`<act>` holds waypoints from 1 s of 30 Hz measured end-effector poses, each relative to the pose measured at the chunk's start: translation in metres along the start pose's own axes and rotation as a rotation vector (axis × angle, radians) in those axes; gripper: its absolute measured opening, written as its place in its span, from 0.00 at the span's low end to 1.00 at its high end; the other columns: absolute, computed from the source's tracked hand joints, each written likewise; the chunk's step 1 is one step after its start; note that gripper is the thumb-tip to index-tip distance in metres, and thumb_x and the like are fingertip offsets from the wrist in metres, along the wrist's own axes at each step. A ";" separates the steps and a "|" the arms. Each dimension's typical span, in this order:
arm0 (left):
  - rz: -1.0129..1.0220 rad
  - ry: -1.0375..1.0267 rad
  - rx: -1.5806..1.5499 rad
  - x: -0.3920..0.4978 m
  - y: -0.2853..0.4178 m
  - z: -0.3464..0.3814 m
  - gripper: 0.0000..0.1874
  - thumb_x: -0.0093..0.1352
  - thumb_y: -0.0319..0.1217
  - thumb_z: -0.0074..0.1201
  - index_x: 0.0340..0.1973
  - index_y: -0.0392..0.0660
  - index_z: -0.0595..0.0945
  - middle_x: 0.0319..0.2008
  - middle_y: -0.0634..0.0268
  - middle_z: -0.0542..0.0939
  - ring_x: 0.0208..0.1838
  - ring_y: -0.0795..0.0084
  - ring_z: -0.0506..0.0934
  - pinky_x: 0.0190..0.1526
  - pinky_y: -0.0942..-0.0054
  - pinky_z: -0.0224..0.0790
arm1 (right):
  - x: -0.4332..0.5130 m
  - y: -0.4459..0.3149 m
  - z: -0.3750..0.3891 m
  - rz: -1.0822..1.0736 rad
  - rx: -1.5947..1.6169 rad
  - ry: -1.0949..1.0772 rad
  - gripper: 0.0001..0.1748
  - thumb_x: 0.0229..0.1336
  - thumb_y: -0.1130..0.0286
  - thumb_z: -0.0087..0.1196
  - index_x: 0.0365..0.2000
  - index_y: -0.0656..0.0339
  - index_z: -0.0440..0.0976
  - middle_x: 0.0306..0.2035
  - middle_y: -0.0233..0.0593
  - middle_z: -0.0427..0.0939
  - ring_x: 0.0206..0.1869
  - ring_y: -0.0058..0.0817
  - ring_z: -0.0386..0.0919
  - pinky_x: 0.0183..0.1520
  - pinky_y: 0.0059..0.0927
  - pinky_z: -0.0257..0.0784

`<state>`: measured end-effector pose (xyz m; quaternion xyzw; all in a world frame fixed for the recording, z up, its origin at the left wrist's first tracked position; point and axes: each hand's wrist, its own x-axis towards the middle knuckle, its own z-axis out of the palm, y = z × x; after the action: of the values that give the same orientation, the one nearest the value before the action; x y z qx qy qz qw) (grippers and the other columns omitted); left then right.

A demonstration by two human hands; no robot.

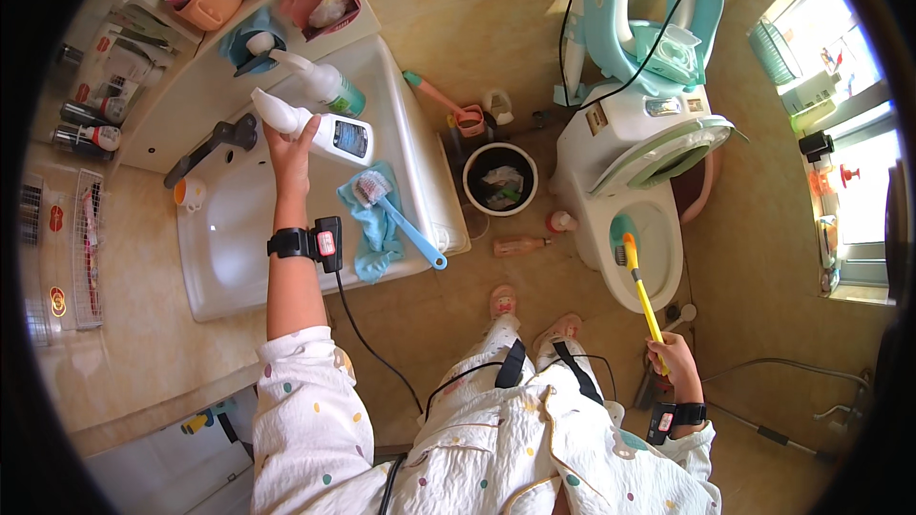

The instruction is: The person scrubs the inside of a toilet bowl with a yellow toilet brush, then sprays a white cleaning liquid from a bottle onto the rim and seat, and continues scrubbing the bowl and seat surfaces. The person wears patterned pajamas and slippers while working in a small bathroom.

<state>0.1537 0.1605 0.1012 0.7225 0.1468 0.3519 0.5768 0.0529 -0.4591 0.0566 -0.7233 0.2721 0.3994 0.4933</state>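
Note:
My left hand (289, 154) is wrapped around the neck of a white spray bottle (342, 139) with a dark label, at the washbasin's rim. Behind it stands a second spray bottle (330, 87) with a green label. In my right hand (674, 361) is the yellow handle of a long brush (643, 295). Its bristle head lies inside the toilet bowl (671, 257), over greenish water. A blue-handled scrub brush (408, 225) rests on a blue cloth (379, 243) at the basin's edge, near my left wrist.
The white washbasin (236, 257) has a dark faucet (222, 139) and an orange cup (189, 194). A waste bin (500, 179) and a pinkish bottle (520, 245) are on the floor. The toilet lid (662, 157) is raised; a child's toilet seat (601, 14) sits behind it.

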 end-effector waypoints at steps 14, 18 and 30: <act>-0.238 -0.346 0.936 -0.196 -0.025 0.035 0.24 0.58 0.46 0.49 0.14 0.35 0.72 0.16 0.54 0.70 0.21 0.60 0.68 0.26 0.68 0.59 | 0.000 0.006 0.007 -0.060 -0.046 0.051 0.10 0.48 0.72 0.47 0.15 0.64 0.64 0.08 0.30 0.63 0.07 0.18 0.59 0.10 0.21 0.51; -0.311 -0.354 0.965 -0.196 -0.039 0.035 0.27 0.59 0.48 0.47 0.12 0.35 0.70 0.12 0.53 0.69 0.18 0.61 0.66 0.24 0.65 0.58 | 0.000 0.012 0.006 -0.032 0.018 0.052 0.08 0.47 0.74 0.47 0.17 0.65 0.65 0.11 0.31 0.64 0.08 0.18 0.60 0.10 0.20 0.51; -0.078 -0.248 0.845 -0.201 -0.007 0.039 0.12 0.63 0.35 0.44 0.27 0.37 0.71 0.27 0.60 0.67 0.29 0.66 0.66 0.33 0.71 0.60 | -0.003 0.006 0.013 -0.292 0.597 0.151 0.12 0.57 0.65 0.40 0.38 0.60 0.67 0.14 0.27 0.61 0.09 0.14 0.57 0.10 0.15 0.53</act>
<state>0.0390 0.0098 0.0231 0.9256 0.2345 0.1496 0.2569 0.0426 -0.4496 0.0534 -0.6060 0.3062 0.1725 0.7136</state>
